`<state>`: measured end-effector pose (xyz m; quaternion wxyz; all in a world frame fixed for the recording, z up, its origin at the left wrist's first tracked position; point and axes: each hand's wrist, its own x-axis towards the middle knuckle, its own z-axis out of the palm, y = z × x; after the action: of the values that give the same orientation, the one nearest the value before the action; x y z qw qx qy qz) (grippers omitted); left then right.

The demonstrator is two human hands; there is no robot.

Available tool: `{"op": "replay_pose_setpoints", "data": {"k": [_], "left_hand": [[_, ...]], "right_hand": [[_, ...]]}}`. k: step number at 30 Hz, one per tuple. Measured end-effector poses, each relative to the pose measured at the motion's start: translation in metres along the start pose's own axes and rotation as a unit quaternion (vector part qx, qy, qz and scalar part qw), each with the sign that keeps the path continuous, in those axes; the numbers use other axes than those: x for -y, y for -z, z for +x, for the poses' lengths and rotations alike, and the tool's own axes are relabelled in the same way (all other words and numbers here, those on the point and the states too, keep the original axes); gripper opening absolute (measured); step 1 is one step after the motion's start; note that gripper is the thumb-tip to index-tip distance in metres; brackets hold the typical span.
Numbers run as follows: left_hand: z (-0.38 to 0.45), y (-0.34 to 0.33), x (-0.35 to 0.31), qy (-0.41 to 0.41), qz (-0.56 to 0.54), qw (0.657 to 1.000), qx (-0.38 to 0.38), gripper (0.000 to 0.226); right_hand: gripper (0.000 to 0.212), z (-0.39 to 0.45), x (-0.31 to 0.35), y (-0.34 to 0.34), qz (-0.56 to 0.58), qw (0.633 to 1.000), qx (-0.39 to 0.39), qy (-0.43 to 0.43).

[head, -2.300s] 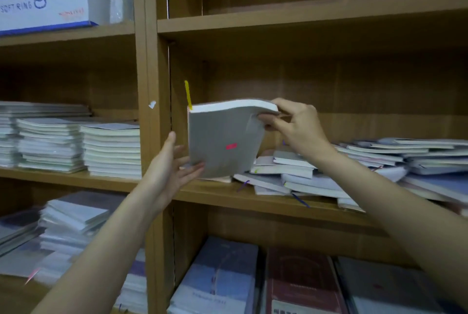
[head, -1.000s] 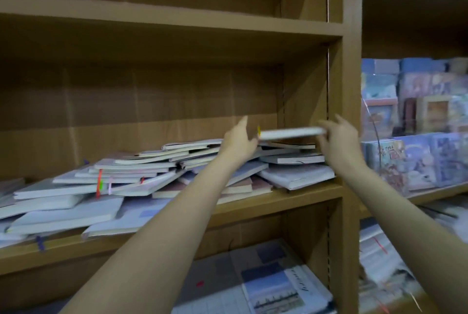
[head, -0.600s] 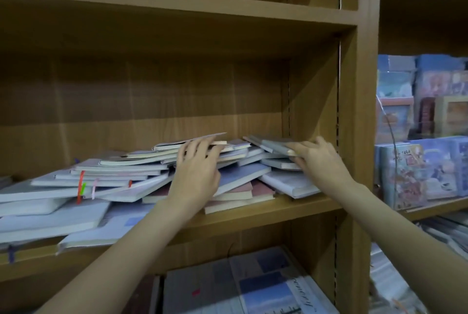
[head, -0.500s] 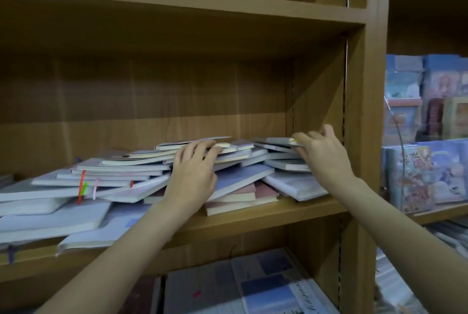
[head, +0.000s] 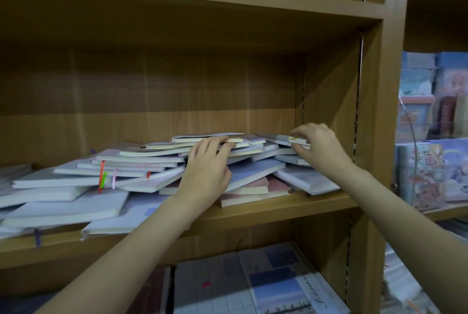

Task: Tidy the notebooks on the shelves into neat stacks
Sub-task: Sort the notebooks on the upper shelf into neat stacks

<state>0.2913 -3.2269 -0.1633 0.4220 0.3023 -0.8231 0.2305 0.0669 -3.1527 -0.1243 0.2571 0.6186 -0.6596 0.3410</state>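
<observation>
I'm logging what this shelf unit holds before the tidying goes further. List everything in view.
notebooks: many, count unclear; pale grey, white, blue, some pink; messy overlapping pile on the middle shelf
ribbon markers: several; red, green, pink, purple; hanging from the pile's left part
shelf unit: one, brown wood
large notebooks: at least two, pale with blue patches, lower shelf
illustrated books: several, blue and multicoloured, right-hand bay
left hand: resting on the pile's middle
right hand: pinching the top right notebook
</observation>
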Motion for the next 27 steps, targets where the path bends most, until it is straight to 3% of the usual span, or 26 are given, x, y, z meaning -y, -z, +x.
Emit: {"op": "replay_pose_setpoints", "data": {"k": [6, 10, 17, 20, 24, 27], "left_hand": [[-0.03, 0.04, 0.044, 0.013, 0.01, 0.997, -0.069, 0.043], [-0.063, 0.068, 0.093, 0.08, 0.058, 0.992, -0.084, 0.046], [-0.117, 0.118, 0.162, 0.207, 0.085, 0.975, -0.007, 0.051], [-0.128, 0.137, 0.188, 0.242, 0.055, 0.967, 0.054, 0.052], [-0.134, 0.145, 0.202, 0.236, 0.024, 0.967, 0.087, 0.067], [-0.129, 0.143, 0.201, 0.236, 0.018, 0.968, 0.087, 0.068]], "right_hand": [[0.03, 0.007, 0.066, -0.009, 0.061, 0.995, 0.005, 0.083], [0.033, 0.014, 0.118, -0.02, 0.066, 0.987, 0.007, 0.144], [0.039, 0.024, 0.199, -0.046, 0.097, 0.977, 0.022, 0.188], [0.053, 0.028, 0.229, -0.057, 0.065, 0.973, 0.07, 0.211], [0.078, 0.029, 0.252, -0.069, -0.037, 0.967, 0.156, 0.196], [0.07, 0.023, 0.251, -0.078, -0.079, 0.967, 0.138, 0.201]]}}
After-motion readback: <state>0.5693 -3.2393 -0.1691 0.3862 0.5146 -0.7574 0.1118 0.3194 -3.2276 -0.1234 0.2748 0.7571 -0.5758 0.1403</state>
